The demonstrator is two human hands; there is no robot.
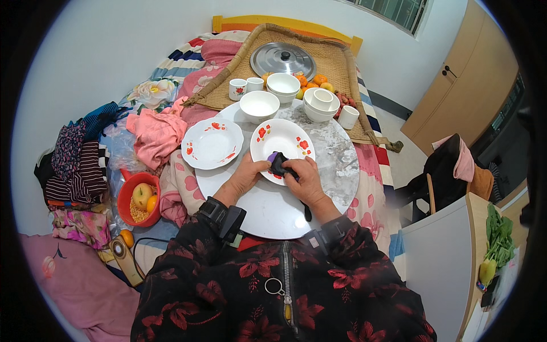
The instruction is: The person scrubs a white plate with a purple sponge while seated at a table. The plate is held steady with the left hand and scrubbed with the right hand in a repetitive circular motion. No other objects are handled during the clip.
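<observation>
A white plate with red flowers is tilted up at the near middle of the round marbled board. My left hand grips its lower left rim, thumb over the edge. Bunched in my right hand is a black and purple cloth, pressed against the plate's near inner side. A dark strip hangs below that hand; what it belongs to is hidden. Left of the held plate lies a second white plate with a wavy rim and red flowers.
Behind the plates stand a white bowl, stacked bowls, more bowls with a cup inside, and cups. A woven tray holds a steel lid and fruit. A red pot is at left.
</observation>
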